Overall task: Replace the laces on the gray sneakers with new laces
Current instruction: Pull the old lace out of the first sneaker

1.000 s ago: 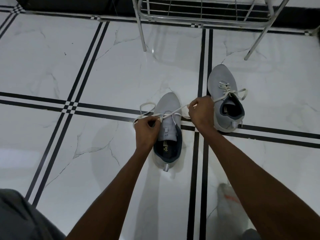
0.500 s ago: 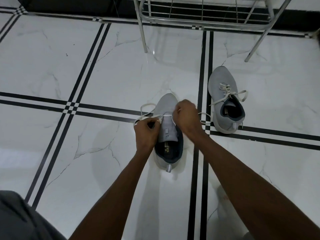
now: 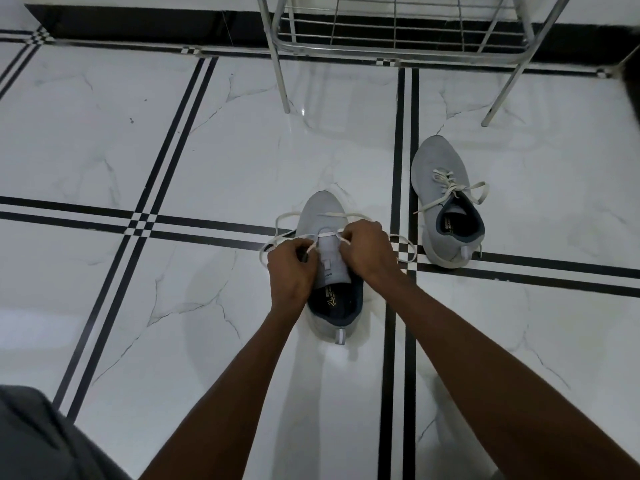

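A gray sneaker (image 3: pixel 320 211) stands on the white floor in front of me, toe pointing away, tongue up. A white lace (image 3: pixel 280 220) runs across its upper eyelets and loops out on both sides. My left hand (image 3: pixel 291 275) pinches the lace at the sneaker's left edge. My right hand (image 3: pixel 367 251) grips the lace over the right eyelets, close to the tongue. The second gray sneaker (image 3: pixel 446 202) sits apart to the right, its white lace tied in a bow.
A metal rack (image 3: pixel 398 43) on thin legs stands at the back, near the black skirting. The floor is white marble tile with black stripes (image 3: pixel 401 140). My grey-clad knee (image 3: pixel 38 438) fills the bottom left corner.
My right hand has come in from the right, where it held the lace stretched out, to the sneaker's eyelets beside the tongue. The left hand stays at the left edge.
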The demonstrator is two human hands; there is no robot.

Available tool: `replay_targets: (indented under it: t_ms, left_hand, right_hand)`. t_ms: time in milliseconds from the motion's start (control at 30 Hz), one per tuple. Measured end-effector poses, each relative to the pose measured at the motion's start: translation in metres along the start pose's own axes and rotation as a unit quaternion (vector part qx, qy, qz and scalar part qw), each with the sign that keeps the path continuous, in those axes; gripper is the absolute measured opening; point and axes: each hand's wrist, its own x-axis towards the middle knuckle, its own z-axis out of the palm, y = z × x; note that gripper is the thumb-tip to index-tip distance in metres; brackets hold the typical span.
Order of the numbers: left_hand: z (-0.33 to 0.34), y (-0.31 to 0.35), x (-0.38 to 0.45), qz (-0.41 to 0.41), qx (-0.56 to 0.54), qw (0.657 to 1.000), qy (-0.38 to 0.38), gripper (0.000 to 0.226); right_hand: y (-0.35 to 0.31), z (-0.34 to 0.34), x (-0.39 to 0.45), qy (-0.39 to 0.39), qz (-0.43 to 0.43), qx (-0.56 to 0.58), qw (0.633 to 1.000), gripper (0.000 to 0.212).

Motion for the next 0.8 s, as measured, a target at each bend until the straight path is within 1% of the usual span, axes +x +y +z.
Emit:
replay_targets:
  t_ms: [67,133,200,267,300,367,433,533,567,667,733,800]
  left_hand:
    - [-0.005,-0.005,0.003,-0.004,0.0,1.0,0.024,0.012]
    - [-0.01,-0.008,0.004,-0.021,0.0,0.999,0.031,0.01]
    - [-0.011,-0.006,0.005,-0.005,0.022,0.999,0.032,0.016]
    - [-0.007,0.0,0.006,0.058,0.072,0.996,0.019,0.03]
    - [-0.005,0.005,0.007,0.1,0.1,0.99,0.002,0.033]
    - [0.001,0.008,0.011,0.167,0.152,0.973,-0.043,0.029]
    - [0.006,0.01,0.014,0.188,0.186,0.962,-0.068,0.023]
    - [0.014,0.013,0.016,0.187,0.243,0.95,-0.065,0.017]
    - [0.015,0.012,0.018,0.171,0.245,0.952,-0.064,0.018]
    - [0.013,0.007,0.026,0.119,0.185,0.972,-0.08,0.018]
    - [0.015,0.006,0.028,0.118,0.174,0.972,-0.106,0.018]
    - [0.016,0.006,0.026,0.095,0.155,0.978,-0.102,0.02]
  right_hand:
    - [0.008,-0.006,0.004,-0.008,0.013,0.056,0.998,0.016]
    - [0.012,-0.013,0.001,-0.028,0.038,0.113,0.992,0.02]
    - [0.012,-0.013,-0.004,-0.06,0.04,0.13,0.989,0.022]
    - [0.011,-0.009,-0.005,-0.065,0.03,0.12,0.99,0.019]
    - [0.01,-0.008,-0.005,-0.058,0.028,0.119,0.991,0.018]
    - [0.007,-0.009,-0.004,-0.054,0.032,0.134,0.989,0.016]
    - [0.004,-0.01,-0.005,-0.053,0.035,0.141,0.988,0.016]
    - [0.003,-0.011,-0.008,-0.063,0.029,0.137,0.988,0.017]
    - [0.003,-0.011,-0.008,-0.066,0.03,0.143,0.987,0.017]
    - [0.004,-0.012,-0.012,-0.061,0.033,0.154,0.986,0.017]
    - [0.004,-0.013,-0.014,-0.06,0.038,0.164,0.984,0.018]
    - [0.005,-0.012,-0.016,-0.053,0.038,0.158,0.985,0.019]
